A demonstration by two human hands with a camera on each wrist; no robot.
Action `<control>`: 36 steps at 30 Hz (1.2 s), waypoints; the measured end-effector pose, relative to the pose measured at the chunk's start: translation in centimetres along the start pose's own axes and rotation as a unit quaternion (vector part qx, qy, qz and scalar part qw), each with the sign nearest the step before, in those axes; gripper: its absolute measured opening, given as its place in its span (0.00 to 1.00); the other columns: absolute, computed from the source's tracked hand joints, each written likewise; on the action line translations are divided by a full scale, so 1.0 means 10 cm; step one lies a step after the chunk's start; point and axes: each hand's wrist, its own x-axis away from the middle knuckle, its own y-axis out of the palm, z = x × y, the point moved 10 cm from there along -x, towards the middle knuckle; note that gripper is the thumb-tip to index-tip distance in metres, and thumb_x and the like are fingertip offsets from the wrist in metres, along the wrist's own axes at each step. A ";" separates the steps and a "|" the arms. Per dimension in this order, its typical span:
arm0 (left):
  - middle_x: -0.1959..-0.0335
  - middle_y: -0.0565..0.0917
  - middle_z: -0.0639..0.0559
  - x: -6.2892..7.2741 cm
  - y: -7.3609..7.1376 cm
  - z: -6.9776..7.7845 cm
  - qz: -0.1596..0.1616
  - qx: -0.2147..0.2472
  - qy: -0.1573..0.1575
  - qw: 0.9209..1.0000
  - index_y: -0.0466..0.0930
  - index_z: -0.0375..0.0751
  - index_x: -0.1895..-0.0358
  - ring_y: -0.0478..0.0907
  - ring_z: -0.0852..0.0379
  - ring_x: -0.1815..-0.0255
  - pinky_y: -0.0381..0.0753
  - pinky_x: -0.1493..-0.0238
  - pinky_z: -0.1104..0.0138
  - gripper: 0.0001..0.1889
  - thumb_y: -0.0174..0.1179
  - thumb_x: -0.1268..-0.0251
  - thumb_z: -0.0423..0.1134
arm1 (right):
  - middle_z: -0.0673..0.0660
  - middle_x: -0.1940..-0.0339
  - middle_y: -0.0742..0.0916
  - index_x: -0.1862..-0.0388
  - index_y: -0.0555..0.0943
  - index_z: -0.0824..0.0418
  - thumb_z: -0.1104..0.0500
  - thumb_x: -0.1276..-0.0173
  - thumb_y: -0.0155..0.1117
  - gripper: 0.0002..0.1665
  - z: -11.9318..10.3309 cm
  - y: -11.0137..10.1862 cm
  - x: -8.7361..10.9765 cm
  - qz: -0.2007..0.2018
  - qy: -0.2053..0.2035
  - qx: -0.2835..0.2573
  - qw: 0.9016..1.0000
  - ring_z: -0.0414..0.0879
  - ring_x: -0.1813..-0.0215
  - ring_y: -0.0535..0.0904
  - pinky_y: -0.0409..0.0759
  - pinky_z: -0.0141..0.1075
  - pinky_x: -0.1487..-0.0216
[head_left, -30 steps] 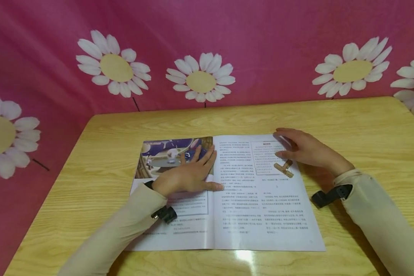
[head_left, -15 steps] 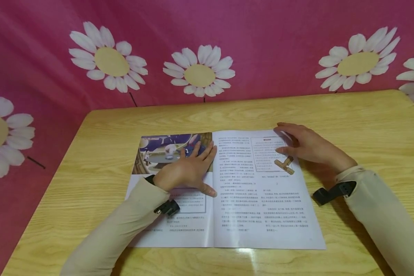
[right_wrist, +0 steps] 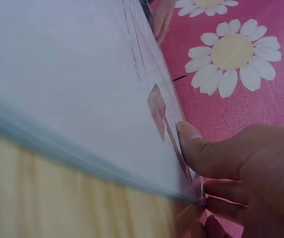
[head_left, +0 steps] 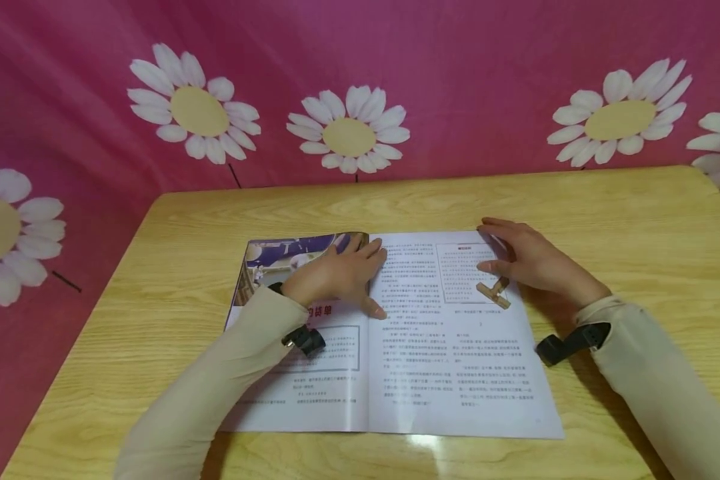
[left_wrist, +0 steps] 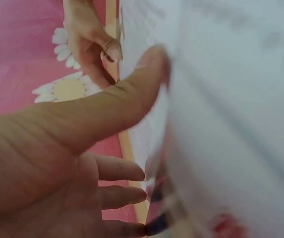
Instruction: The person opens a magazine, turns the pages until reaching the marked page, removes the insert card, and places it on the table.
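Note:
An open magazine (head_left: 408,373) lies on the table, with a colour picture and red heading on its left page and printed text on its right page. Across the upper left page near the fold reaches my left hand (head_left: 339,273), its fingers extended and pointing up and to the right. The left wrist view shows this thumb and fingertips (left_wrist: 137,196) at the paper. At the magazine's upper right corner, my right hand (head_left: 534,257) holds the edge. In the right wrist view, its thumb (right_wrist: 201,148) lies on the page and its other fingers are partly hidden past the corner.
A light wooden table (head_left: 114,300) supports the magazine, and its surface extends on all sides. Behind it hangs a pink cloth (head_left: 456,87) with large white daisies. A black camera strap is on each wrist over the beige sleeves (head_left: 216,387).
My left hand has shifted slightly up and right over the fold, uncovering part of the red heading. The right hand keeps its place at the corner. The head view has shifted a little.

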 end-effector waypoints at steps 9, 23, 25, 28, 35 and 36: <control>0.21 0.45 0.48 -0.25 -0.17 0.01 0.065 0.056 0.013 0.996 0.36 0.51 0.21 0.36 0.43 0.22 0.37 0.31 0.36 0.65 0.74 0.58 0.61 | 0.72 0.27 0.62 0.32 0.65 0.71 0.60 0.39 0.71 0.40 -0.02 0.04 0.01 0.009 0.008 -0.019 1.000 0.70 0.28 0.53 0.50 0.61 0.31; 0.22 0.49 0.49 -0.33 -0.16 0.00 0.158 0.139 0.093 0.973 0.44 0.48 0.22 0.41 0.52 0.22 0.32 0.29 0.42 0.59 0.73 0.53 0.59 | 0.71 0.41 0.72 0.37 0.64 0.72 0.61 0.42 0.74 0.40 -0.03 -0.08 0.03 0.057 0.022 -0.010 0.998 0.62 0.45 0.67 0.63 0.55 0.42; 0.22 0.49 0.49 -0.33 -0.17 0.01 0.166 0.135 0.098 0.972 0.46 0.48 0.22 0.42 0.52 0.22 0.34 0.29 0.42 0.58 0.72 0.52 0.59 | 0.70 0.44 0.74 0.37 0.63 0.72 0.61 0.43 0.75 0.41 -0.03 -0.09 0.04 0.060 0.022 -0.007 0.998 0.61 0.47 0.68 0.65 0.54 0.45; 0.21 0.47 0.49 -0.33 -0.15 0.02 0.160 0.131 0.099 0.973 0.46 0.48 0.22 0.39 0.51 0.21 0.33 0.29 0.42 0.58 0.71 0.52 0.60 | 0.70 0.45 0.75 0.35 0.61 0.71 0.61 0.43 0.75 0.44 -0.03 -0.09 0.05 0.058 0.021 -0.008 0.998 0.60 0.49 0.69 0.65 0.54 0.46; 0.21 0.48 0.51 -0.31 -0.13 0.00 0.160 0.099 0.081 0.979 0.45 0.51 0.22 0.41 0.51 0.22 0.33 0.30 0.41 0.62 0.73 0.59 0.64 | 0.70 0.44 0.72 0.28 0.61 0.69 0.57 0.46 0.77 0.51 -0.05 -0.11 0.05 0.076 0.018 0.022 0.997 0.63 0.45 0.63 0.65 0.54 0.48; 0.22 0.50 0.51 -0.30 -0.14 0.00 0.166 0.096 0.081 0.978 0.45 0.50 0.22 0.43 0.51 0.22 0.34 0.30 0.42 0.62 0.73 0.60 0.64 | 0.69 0.46 0.72 0.29 0.61 0.69 0.56 0.46 0.78 0.51 -0.05 -0.12 0.05 0.080 0.023 0.027 0.996 0.63 0.46 0.63 0.66 0.53 0.50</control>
